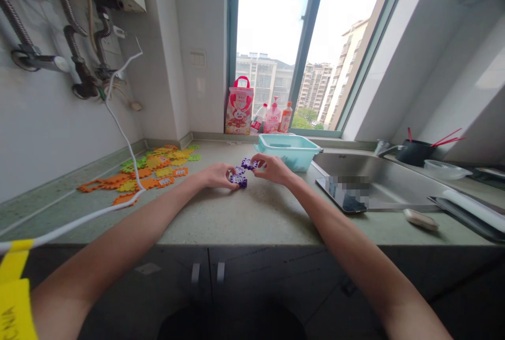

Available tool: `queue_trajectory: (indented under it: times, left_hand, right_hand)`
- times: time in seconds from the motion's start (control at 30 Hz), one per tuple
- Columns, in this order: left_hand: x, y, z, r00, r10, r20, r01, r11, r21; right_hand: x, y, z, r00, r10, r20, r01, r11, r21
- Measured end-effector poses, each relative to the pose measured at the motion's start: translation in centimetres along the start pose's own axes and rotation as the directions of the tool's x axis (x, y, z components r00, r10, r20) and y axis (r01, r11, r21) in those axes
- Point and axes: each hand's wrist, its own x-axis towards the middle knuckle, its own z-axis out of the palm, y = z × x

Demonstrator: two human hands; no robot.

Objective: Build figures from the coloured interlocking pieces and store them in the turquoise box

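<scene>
Over the middle of the counter my left hand (pixel 221 176) is closed on purple foam puzzle pieces (pixel 239 180) with notched edges and pale printed centres. Close by on its right, my right hand (pixel 271 168) pinches another purple puzzle piece (pixel 248 163) between thumb and fingers. The pieces of both hands are close together; whether they touch I cannot tell. To the left lies a spread pile of orange, yellow and green puzzle pieces (pixel 158 161), some overlapping. Just behind my right hand stands a light teal plastic basin (pixel 305 160).
A white cable (pixel 127 142) runs down across the puzzle pile. Right of the basin are a tablet (pixel 339 197), a steel sink (pixel 398 185) and a soap-like block (pixel 420 220). A pink bag (pixel 239 108) and several bottles stand by the window.
</scene>
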Motion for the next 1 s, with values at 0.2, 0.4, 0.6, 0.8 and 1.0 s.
queue_trajectory:
  times: [0.2, 0.4, 0.6, 0.8, 1.0]
  left_hand:
    - [0.2, -1.0, 0.2, 0.999, 0.029, -0.027, -0.03, 0.998, -0.059]
    - [0.4, -1.9, 0.0, 1.0, 0.025, -0.01, -0.026, 0.99, -0.139]
    - [0.4, -2.0, 0.1, 1.0, 0.024, 0.017, -0.02, 0.979, -0.202]
    - [0.6, -2.1, 0.2, 0.995, 0.081, 0.059, -0.066, 0.973, -0.221]
    - [0.7, -2.0, -0.1, 0.993, 0.075, 0.095, -0.055, 0.979, -0.195]
  right_hand:
    - [0.0, 0.1, 0.4, 1.0, -0.021, 0.022, 0.021, 1.0, 0.018]
    - [0.0, 0.2, 0.3, 0.999, -0.032, 0.034, 0.031, 0.999, 0.028]
    - [0.0, 0.4, 0.5, 0.999, -0.029, 0.04, 0.028, 0.999, 0.022]
    - [0.1, 0.0, 0.4, 0.997, -0.057, 0.059, 0.055, 0.998, 0.033]
    - [-0.1, -0.6, 0.6, 0.986, -0.08, 0.147, 0.063, 0.991, 0.115]
